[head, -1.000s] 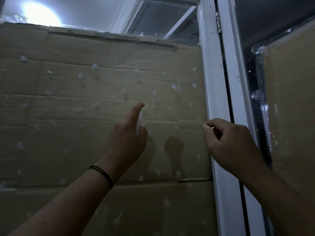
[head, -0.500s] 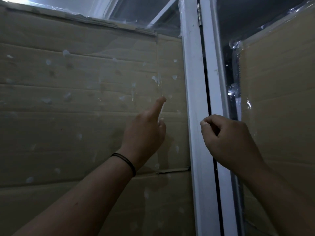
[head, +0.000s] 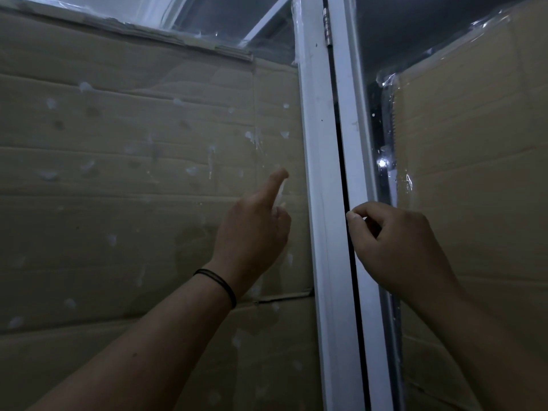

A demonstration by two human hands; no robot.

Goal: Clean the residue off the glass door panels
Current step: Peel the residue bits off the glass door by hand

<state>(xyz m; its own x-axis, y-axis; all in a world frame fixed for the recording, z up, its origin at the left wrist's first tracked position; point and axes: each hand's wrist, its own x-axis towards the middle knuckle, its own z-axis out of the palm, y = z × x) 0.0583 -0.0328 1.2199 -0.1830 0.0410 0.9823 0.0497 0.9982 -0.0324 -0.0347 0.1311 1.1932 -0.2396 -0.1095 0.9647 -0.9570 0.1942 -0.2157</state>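
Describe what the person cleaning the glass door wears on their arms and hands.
Both forearms are bare, with no sleeves in view. The left hand has a thin black band, seemingly two strands, round its wrist. The right hand shows no band, ring or glove. Neither hand wears gloves.

A white door frame (head: pixel 318 203) runs from 12 to 6 o'clock, dividing the glass panel (head: pixel 133 179) at 9 o'clock from the cardboard-backed pane (head: pixel 474 173) at 3. Open glass lies toward 9 and 10 o'clock, dotted with white residue (head: pixel 86 87).
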